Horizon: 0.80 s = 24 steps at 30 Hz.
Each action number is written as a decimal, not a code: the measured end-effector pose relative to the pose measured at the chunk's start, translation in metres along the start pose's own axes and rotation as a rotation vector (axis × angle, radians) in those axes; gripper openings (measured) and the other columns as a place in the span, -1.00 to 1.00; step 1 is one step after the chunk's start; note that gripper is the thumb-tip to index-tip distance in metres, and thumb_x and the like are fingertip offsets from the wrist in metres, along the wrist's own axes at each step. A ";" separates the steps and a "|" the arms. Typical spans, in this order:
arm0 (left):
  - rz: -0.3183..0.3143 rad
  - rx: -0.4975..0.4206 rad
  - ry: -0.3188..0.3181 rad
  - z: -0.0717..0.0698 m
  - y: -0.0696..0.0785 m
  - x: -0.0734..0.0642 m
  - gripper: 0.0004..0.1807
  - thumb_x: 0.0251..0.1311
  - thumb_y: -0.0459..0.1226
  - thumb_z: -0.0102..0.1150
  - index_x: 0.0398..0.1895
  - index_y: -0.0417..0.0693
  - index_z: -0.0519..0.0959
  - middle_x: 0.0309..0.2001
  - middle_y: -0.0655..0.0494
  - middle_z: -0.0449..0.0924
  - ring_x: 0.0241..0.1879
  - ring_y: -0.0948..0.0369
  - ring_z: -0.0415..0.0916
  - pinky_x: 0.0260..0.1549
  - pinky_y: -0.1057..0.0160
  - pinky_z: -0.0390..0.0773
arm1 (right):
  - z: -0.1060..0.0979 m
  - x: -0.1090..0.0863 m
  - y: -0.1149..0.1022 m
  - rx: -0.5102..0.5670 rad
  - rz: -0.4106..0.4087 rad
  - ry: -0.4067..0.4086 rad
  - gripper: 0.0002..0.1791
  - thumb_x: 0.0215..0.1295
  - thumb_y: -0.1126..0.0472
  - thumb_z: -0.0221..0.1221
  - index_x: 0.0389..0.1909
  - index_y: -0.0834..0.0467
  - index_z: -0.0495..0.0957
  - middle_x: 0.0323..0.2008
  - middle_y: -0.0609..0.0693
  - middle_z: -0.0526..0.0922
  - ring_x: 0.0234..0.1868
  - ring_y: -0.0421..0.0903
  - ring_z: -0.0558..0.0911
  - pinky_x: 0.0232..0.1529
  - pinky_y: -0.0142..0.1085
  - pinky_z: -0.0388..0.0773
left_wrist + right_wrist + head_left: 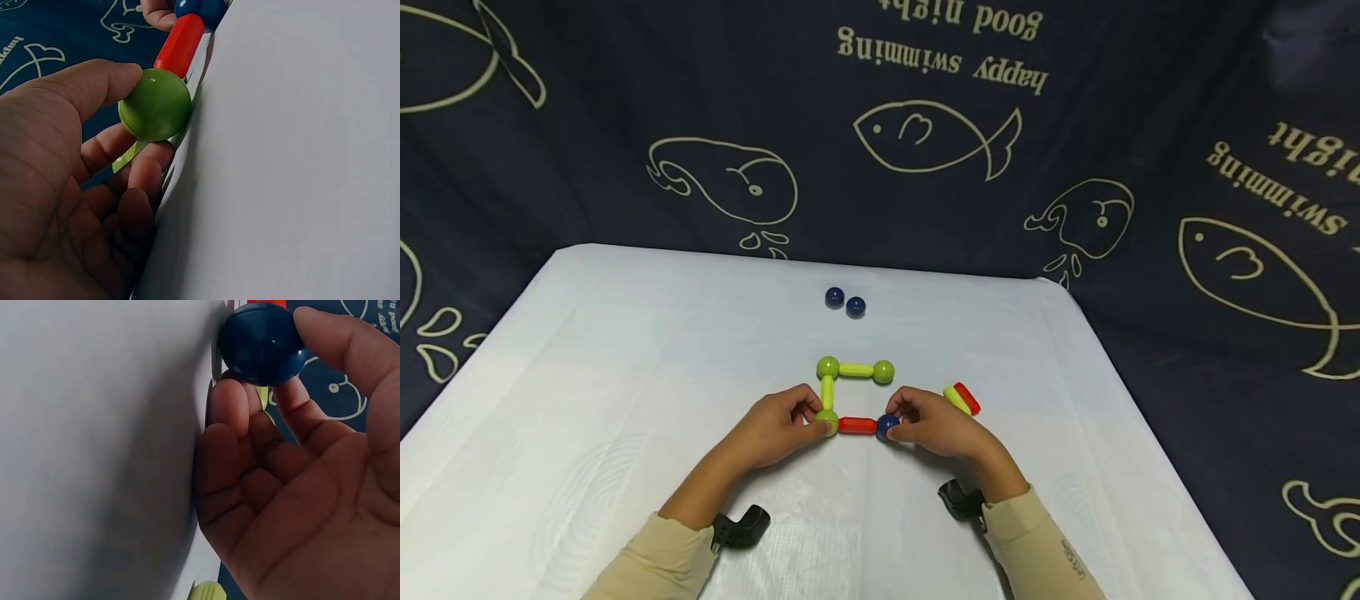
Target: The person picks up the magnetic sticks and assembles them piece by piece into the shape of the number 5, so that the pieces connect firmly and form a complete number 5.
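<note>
My left hand (pixel 780 427) pinches a green ball (pixel 156 105) at the near left corner of a joined shape on the table. From that ball a red rod (pixel 857 426) runs right to a blue ball (pixel 262 344), which my right hand (pixel 942 423) holds between thumb and fingers. A yellow-green rod (pixel 827 392) leads away from the held green ball to a second green ball (pixel 827 367). Another yellow-green rod (pixel 856 369) joins that one to a third green ball (pixel 883 372). The shape's right side has no rod.
Two loose blue balls (pixel 855 307) lie farther back on the white table (pixel 662 333). A loose red rod (pixel 967 398) and a yellow-green rod (pixel 957 399) lie side by side, just beyond my right hand. Behind the table hangs a dark fish-print cloth (pixel 940 208).
</note>
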<state>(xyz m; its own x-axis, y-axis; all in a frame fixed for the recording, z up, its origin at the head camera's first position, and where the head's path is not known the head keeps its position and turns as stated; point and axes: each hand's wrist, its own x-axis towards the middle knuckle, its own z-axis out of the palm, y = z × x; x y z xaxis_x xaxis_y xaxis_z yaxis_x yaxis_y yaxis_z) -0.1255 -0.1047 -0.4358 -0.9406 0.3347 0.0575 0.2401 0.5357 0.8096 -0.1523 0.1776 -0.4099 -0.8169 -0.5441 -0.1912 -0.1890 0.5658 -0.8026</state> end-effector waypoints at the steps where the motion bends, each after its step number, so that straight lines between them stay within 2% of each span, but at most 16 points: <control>1: 0.002 -0.002 0.000 0.000 0.000 0.000 -0.78 0.17 -0.12 0.38 -0.26 0.03 0.55 -0.41 0.26 0.53 -0.45 0.27 0.40 -0.39 0.26 0.41 | 0.000 0.000 0.000 0.000 -0.002 0.002 -0.75 0.22 0.26 0.35 -0.14 0.17 0.52 -0.36 -0.01 0.50 -0.33 -0.09 0.44 -0.32 -0.30 0.38; 6: 0.003 0.000 0.000 0.000 0.000 0.000 -0.78 0.17 -0.12 0.39 -0.26 0.04 0.55 -0.41 0.26 0.53 -0.45 0.27 0.40 -0.40 0.26 0.41 | -0.002 -0.001 -0.001 -0.020 -0.006 0.019 -0.76 0.25 0.24 0.32 -0.12 0.17 0.53 -0.31 -0.02 0.54 -0.28 -0.08 0.47 -0.26 -0.26 0.42; 10: 0.002 0.015 0.002 0.002 -0.002 0.001 -0.77 0.17 -0.12 0.39 -0.26 0.04 0.55 -0.41 0.27 0.53 -0.46 0.28 0.39 -0.41 0.27 0.40 | -0.006 -0.005 -0.004 -0.044 0.015 0.063 -0.77 0.29 0.20 0.29 -0.08 0.13 0.55 -0.20 -0.08 0.60 -0.20 -0.09 0.53 -0.16 -0.21 0.49; 16: 0.011 0.019 0.003 0.002 -0.003 0.002 -0.77 0.17 -0.12 0.39 -0.26 0.03 0.55 -0.41 0.26 0.53 -0.46 0.27 0.39 -0.41 0.25 0.40 | -0.023 -0.017 -0.003 -0.109 0.055 0.179 -0.75 0.31 0.17 0.28 -0.03 0.13 0.56 -0.15 -0.06 0.61 -0.18 -0.10 0.58 -0.19 -0.19 0.52; 20: 0.004 0.023 0.002 0.003 -0.002 0.003 -0.77 0.17 -0.12 0.39 -0.26 0.03 0.55 -0.41 0.27 0.53 -0.46 0.27 0.39 -0.41 0.26 0.41 | -0.039 -0.027 0.004 -0.188 0.072 0.264 -0.71 0.33 0.19 0.28 0.00 0.19 0.55 -0.20 0.00 0.60 -0.22 -0.07 0.56 -0.22 -0.19 0.51; 24: -0.011 0.024 0.004 0.004 -0.001 0.003 -0.78 0.15 -0.13 0.40 -0.26 0.06 0.55 -0.42 0.28 0.52 -0.46 0.27 0.40 -0.41 0.27 0.41 | -0.050 -0.036 0.009 -0.262 0.084 0.310 -0.71 0.35 0.20 0.26 0.02 0.22 0.55 -0.20 0.01 0.61 -0.22 -0.07 0.57 -0.24 -0.19 0.50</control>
<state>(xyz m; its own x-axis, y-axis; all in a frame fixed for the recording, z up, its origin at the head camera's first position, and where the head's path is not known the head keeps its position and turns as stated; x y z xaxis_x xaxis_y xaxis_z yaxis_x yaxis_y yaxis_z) -0.1274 -0.1017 -0.4389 -0.9442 0.3255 0.0511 0.2354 0.5580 0.7958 -0.1522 0.2332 -0.3825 -0.9533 -0.2994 -0.0387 -0.2141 0.7606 -0.6129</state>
